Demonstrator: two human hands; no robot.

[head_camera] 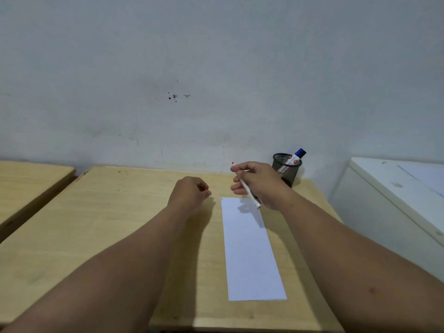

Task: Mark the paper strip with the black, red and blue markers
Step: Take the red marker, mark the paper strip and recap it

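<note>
Head view: wooden desk [120,224] against a grey wall [216,68], both forearms reaching forward over it. White paper strip [251,251] lies flat on the desk right of centre, long axis running away from the person, near end close to the desk's front edge, far end under the right hand. Tiny dark mark [222,199] at the strip's far left corner; rest of the strip looks blank.

Right hand [259,183] holds a marker [247,188], grip pinched around the barrel with thumb on top and fingers curled below. Marker is tilted, its red tip [232,163] pointing up and away toward the wall, the other end low and poking out below the hand, just above the strip's far right part. Tip is off the paper, not touching it. Hand's shadow falls on the strip's far end.

Left hand [191,191] hovers left of the strip's far corner, fingers curled tight into a loose fist, fingertips pressed together; something small and red may be pinched there, too small to tell what. It is near the strip but apart from it.

Black mesh pen cup [288,175] stands at the desk's back right, just behind the right hand, near the wall. Blue-capped marker [298,156] leans out of it to the right.

White cabinet [396,200] sits off the desk's right side; a second wooden desk top [28,179] at far left
</note>
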